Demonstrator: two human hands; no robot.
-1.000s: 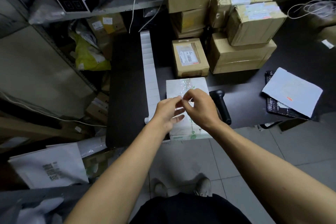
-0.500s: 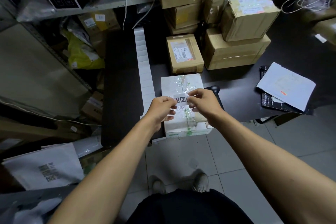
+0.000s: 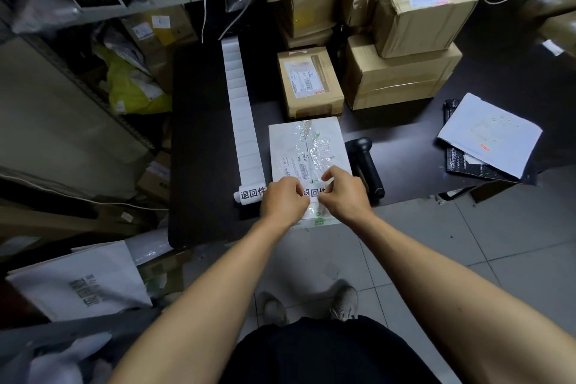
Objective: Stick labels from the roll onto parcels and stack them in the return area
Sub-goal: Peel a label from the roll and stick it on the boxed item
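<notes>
A white parcel [image 3: 307,153] lies flat on the dark worktop [image 3: 202,140], near its front edge, and serves as the landmark here. Behind it, touching or nearly so, sits a small brown cardboard box [image 3: 310,84] with a printed shipping slip on top; behind and to the right of that rises a stack of larger cardboard boxes [image 3: 402,50], taped and creased. Just right of the parcel lies a black handheld scanner [image 3: 366,165]. Well to the right rests a white sheet [image 3: 489,134] over a black padded mailer [image 3: 461,162]. Just left of the parcel a long white label strip [image 3: 241,112] runs front to back, ending in a small curl printed with black characters.

The parcel is a flat rectangular box, matt white, crossed by crinkled glossy clear tape (with green print near the front end). Its long axis runs away from the person, leaning slightly right.

Both hands meet at the parcel's near end. The left hand [image 3: 285,198] and right hand [image 3: 344,193] have curled fingers pinching a white label [image 3: 313,192] printed with black characters, holding it against or just above the parcel's top; which, I cannot tell.
</notes>
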